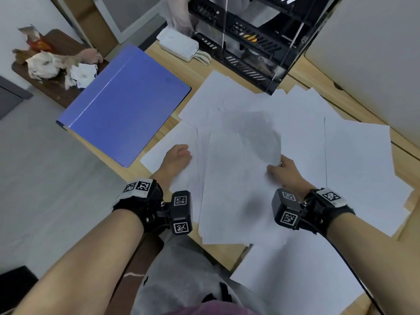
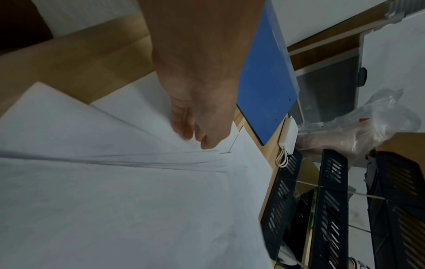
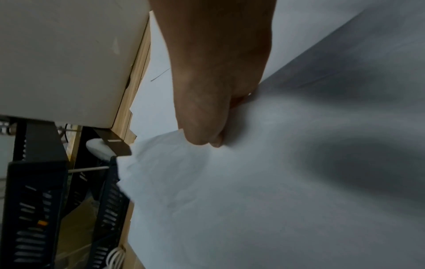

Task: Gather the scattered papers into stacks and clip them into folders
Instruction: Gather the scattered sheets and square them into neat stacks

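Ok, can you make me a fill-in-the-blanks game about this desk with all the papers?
1. The closed folder on the desk is ____ in colour.
2. The right hand pinches the edge of a sheet of ____.
3. The black file rack stands at the ____ edge of the desk, away from the person.
4. The folder lies to the ____ of the scattered papers.

Missing words: blue; paper; far; left

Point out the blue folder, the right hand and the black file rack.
blue folder (image 1: pixel 123 103), head view, middle of its closed cover.
right hand (image 1: pixel 287 172), head view, back of the hand.
black file rack (image 1: pixel 252 37), head view, slotted tray front.
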Demonstrator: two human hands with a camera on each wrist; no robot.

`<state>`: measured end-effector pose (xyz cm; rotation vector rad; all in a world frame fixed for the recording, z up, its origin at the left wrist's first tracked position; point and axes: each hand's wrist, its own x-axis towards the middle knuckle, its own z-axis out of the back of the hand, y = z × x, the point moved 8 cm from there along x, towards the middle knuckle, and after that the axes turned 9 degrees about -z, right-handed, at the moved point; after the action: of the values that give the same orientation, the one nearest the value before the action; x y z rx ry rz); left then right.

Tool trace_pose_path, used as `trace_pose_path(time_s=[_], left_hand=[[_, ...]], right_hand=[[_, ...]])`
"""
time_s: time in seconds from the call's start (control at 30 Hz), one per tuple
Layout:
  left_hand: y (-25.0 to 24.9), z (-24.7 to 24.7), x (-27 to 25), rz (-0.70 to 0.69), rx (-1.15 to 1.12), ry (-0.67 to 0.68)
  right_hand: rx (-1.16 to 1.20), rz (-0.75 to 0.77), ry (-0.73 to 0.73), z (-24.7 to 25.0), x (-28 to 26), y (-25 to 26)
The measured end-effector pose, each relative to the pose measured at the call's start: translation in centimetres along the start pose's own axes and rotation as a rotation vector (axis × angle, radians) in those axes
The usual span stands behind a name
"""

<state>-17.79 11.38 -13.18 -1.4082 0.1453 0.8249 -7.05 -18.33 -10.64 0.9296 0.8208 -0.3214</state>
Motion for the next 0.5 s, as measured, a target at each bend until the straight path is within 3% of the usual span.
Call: trace_pose_path(time_s=[0.13, 0.27, 0.5], left_hand=[[-0.9, -1.4, -0.6, -0.010, 0.016, 0.105], [-5.1, -3.0, -1.9, -0.150, 0.096, 0.234], [-14.3, -4.0, -1.5, -0.397, -0.099, 0.202]], right_hand=[[0.151, 0.043, -0.036, 1.0, -0.6, 0.9], [0.367, 0.095, -0.089, 3.3, -1.7, 3.0], [0.623, 0.346, -0.079, 6.8, -4.9, 10.9]])
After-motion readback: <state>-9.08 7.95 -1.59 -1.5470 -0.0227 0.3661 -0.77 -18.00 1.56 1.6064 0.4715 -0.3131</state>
